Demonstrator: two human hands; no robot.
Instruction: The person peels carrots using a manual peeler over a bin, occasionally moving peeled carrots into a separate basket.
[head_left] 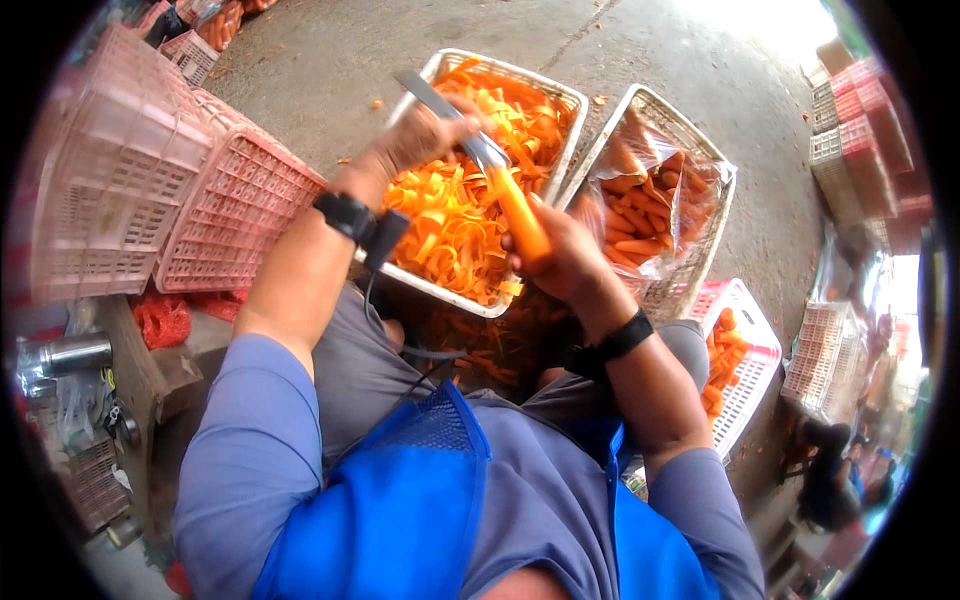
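My left hand (425,135) is closed around a long, flat metal peeler (480,150), its lower end against the upper end of a carrot (520,215). The bright orange carrot is tilted, with my right hand (562,250) wrapped around its lower part. Both hands are above a white crate (470,303) heaped with ribbon-like carrot peels (450,225). Just right of it stands another white crate (715,235), where unpeeled carrots (640,215) lie in a clear plastic bag (690,180). The fingertips of my left hand are partly blurred.
By my right knee, a pink-and-white crate (745,365) holds bright orange carrot pieces (725,360). Pink crates (235,195) are stacked at my left, above a wooden bench (165,370) with red netting (165,318). Peel scraps (485,365) lie between my legs. More crates (870,140) stand far right.
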